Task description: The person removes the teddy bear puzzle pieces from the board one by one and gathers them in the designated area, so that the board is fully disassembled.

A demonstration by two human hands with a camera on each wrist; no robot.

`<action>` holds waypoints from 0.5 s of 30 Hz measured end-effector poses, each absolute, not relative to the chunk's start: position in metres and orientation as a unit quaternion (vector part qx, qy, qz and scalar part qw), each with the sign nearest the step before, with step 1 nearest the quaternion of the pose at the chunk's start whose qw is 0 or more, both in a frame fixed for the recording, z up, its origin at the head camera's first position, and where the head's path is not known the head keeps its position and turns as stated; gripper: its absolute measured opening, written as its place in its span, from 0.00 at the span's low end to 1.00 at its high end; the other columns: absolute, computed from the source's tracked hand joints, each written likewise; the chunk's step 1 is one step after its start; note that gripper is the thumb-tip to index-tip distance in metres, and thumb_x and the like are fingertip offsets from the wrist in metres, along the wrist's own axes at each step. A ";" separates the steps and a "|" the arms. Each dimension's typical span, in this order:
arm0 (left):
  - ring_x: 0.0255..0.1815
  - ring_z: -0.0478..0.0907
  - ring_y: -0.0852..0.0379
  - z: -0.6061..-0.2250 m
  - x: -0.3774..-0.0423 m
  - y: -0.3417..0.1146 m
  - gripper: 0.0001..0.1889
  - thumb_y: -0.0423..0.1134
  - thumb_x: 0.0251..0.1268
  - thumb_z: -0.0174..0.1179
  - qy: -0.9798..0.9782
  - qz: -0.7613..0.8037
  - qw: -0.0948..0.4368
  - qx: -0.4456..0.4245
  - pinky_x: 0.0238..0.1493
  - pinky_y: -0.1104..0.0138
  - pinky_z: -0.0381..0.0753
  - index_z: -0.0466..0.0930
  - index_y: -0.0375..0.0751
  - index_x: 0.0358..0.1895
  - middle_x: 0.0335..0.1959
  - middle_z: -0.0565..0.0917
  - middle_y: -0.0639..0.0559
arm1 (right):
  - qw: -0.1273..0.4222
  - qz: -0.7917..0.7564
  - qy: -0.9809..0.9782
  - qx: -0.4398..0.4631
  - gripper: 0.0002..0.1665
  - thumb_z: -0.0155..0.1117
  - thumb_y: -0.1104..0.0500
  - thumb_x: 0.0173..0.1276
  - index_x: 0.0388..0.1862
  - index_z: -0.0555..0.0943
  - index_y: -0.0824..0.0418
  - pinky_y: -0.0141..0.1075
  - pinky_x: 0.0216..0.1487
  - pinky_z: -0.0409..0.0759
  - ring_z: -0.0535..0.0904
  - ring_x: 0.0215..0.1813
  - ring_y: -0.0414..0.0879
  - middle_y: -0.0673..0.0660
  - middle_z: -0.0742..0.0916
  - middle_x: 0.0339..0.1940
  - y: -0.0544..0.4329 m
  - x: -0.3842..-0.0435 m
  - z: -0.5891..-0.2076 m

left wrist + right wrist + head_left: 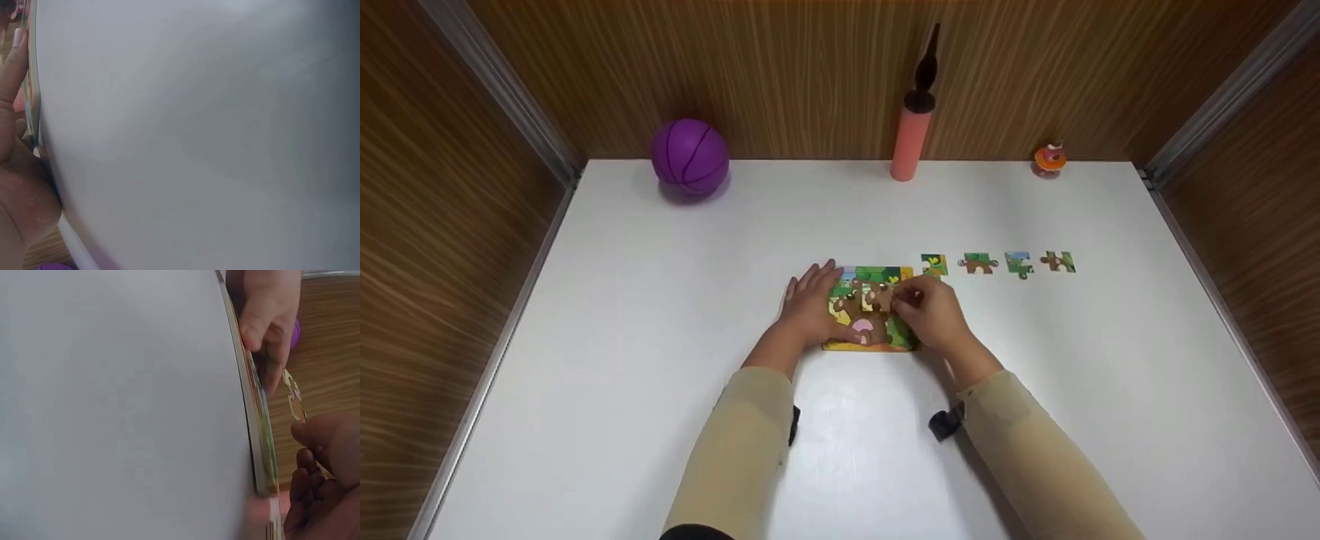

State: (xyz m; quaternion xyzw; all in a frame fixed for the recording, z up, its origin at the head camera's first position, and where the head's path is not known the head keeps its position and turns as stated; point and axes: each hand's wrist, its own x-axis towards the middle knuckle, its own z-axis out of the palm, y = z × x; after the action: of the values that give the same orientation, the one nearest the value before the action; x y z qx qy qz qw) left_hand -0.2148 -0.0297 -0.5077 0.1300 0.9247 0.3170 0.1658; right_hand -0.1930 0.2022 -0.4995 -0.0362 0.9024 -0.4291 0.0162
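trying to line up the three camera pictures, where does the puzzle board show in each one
Head: the puzzle board lies just below the picture's centre, between the two hands.
Left wrist: a thin strip near the left border, upper half, seen nearly edge-on.
Right wrist: a slanting strip right of centre, also nearly edge-on.
Shared landmark: the left hand, touching the board in every view.

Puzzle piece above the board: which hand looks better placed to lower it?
The right hand, most likely: it pinches the puzzle piece over the puzzle board, clear of its surface in the right wrist view, while the left hand lies at the board's left side.
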 end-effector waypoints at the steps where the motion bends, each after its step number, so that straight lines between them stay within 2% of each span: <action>1: 0.89 0.35 0.51 -0.508 -0.215 -0.030 0.67 0.61 0.46 0.84 0.924 0.318 0.166 0.130 0.84 0.55 0.26 0.50 0.49 0.87 0.89 0.45 0.55 | 0.014 -0.432 0.901 -0.034 0.07 0.68 0.67 0.73 0.48 0.86 0.66 0.42 0.43 0.80 0.79 0.44 0.51 0.59 0.86 0.44 0.207 -0.193 -0.499; 10: 0.89 0.36 0.49 -0.509 -0.215 -0.030 0.68 0.61 0.44 0.85 0.923 0.322 0.164 0.133 0.84 0.53 0.27 0.51 0.48 0.87 0.89 0.46 0.53 | -0.003 -0.425 0.905 -0.004 0.10 0.68 0.68 0.72 0.51 0.86 0.67 0.37 0.40 0.80 0.79 0.43 0.51 0.62 0.85 0.47 0.262 -0.183 -0.497; 15: 0.89 0.36 0.49 -0.510 -0.215 -0.030 0.69 0.61 0.44 0.85 0.924 0.321 0.160 0.130 0.84 0.53 0.27 0.51 0.48 0.87 0.89 0.46 0.53 | -0.031 -0.405 0.914 0.003 0.11 0.68 0.69 0.71 0.51 0.86 0.70 0.37 0.43 0.78 0.79 0.44 0.52 0.65 0.86 0.47 0.294 -0.180 -0.496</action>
State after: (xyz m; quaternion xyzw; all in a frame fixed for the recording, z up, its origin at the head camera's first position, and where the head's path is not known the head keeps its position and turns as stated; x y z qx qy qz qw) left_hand -0.2146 -0.0297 -0.5096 0.1300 0.9242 0.3211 0.1605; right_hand -0.1796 0.2944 -0.4963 0.0035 0.9139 -0.4048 -0.0308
